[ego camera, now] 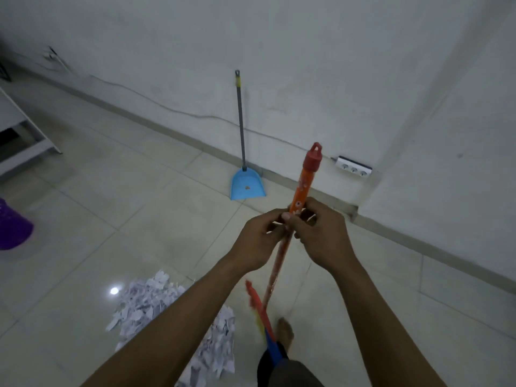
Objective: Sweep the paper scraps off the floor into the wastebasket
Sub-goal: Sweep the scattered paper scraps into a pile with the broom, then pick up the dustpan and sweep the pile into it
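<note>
The left grip [259,241] and right grip [325,236] both clench the orange broom handle [303,183] (red cap [313,160] up top). The paper scraps [145,303] lie heaped on the floor [139,205] below, the purple wastebasket [14,227] well apart leftward.

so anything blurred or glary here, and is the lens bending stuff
Head view: dim, bluish light; a glare spot on the glossy floor beside the paper scraps; the broom is motion-smeared at its lower end, while the left hand and right hand on its handle look sharp; the wide lens slants and bows the baseboard.
</note>
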